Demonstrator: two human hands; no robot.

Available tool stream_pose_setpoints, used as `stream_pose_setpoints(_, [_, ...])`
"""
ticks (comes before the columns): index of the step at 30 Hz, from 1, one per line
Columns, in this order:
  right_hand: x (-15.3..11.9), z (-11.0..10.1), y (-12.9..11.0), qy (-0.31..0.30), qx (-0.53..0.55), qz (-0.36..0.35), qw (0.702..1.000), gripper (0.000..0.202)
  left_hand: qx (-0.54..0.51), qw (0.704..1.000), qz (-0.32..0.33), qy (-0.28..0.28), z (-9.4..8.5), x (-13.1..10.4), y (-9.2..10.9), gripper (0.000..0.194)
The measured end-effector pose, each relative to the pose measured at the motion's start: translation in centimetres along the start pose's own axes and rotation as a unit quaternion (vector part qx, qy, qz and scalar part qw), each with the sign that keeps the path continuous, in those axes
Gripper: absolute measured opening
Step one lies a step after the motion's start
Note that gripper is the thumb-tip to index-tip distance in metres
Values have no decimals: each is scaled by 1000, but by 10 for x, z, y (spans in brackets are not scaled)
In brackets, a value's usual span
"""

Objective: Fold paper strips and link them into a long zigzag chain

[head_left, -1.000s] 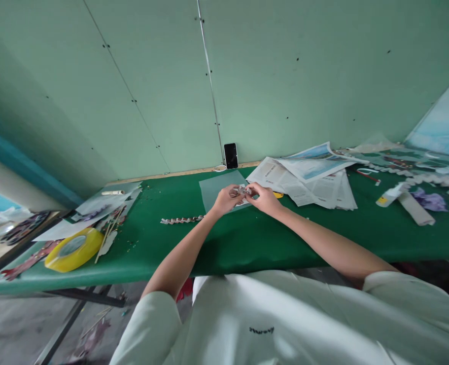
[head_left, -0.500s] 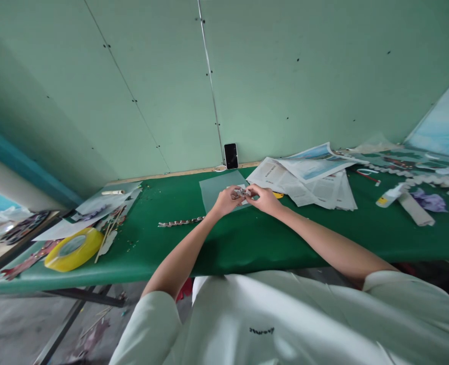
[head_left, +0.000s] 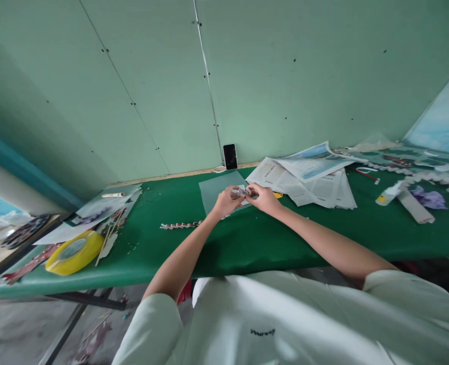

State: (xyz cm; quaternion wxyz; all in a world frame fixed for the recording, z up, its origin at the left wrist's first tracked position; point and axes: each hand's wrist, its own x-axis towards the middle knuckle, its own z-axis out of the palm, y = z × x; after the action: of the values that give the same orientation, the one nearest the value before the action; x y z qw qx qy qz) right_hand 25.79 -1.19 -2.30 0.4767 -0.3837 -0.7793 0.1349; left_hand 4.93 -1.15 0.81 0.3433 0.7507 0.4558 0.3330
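My left hand [head_left: 227, 202] is closed, pinching one side of a small pale folded piece [head_left: 240, 192]. Closed on the other side of it, my right hand [head_left: 263, 197] has its fingertips close to the left ones. A zigzag chain of brown-and-white folded pieces [head_left: 180, 225] lies on the green table, running under my left wrist toward the hands. Whether it joins the held piece is hidden. Beneath the hands are a translucent sheet [head_left: 212, 186] and a bit of white paper. A yellow object [head_left: 278, 195] shows beside my right hand.
Printed papers [head_left: 304, 185] lie right of the hands. Further right are a small glue-like bottle [head_left: 389, 194], a purple crumpled cloth [head_left: 428, 198] and a pale zigzag chain [head_left: 437, 177]. A phone [head_left: 230, 156] leans on the wall. A yellow tape roll [head_left: 71, 253] and sticks [head_left: 108, 235] lie left.
The chain's free end has shifted slightly right and down, and more of its zigzag shows. Both hands stay almost in place, with small finger movements at the pale piece.
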Motion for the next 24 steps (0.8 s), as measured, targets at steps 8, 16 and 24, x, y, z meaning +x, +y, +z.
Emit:
stream_pose_setpoints(8, [0, -2, 2, -30, 10, -13, 999, 19, 11, 1000, -18, -3, 1, -1, 1, 44])
stream_pose_setpoints(16, [-1, 1, 2, -22, -2, -8, 1000, 15, -5, 1000, -21, -3, 1, -3, 7, 40])
stream_pose_setpoints(24, [0, 2, 5, -3, -12, 10, 1000, 17, 2, 1000, -17, -20, 1, -3, 9, 27])
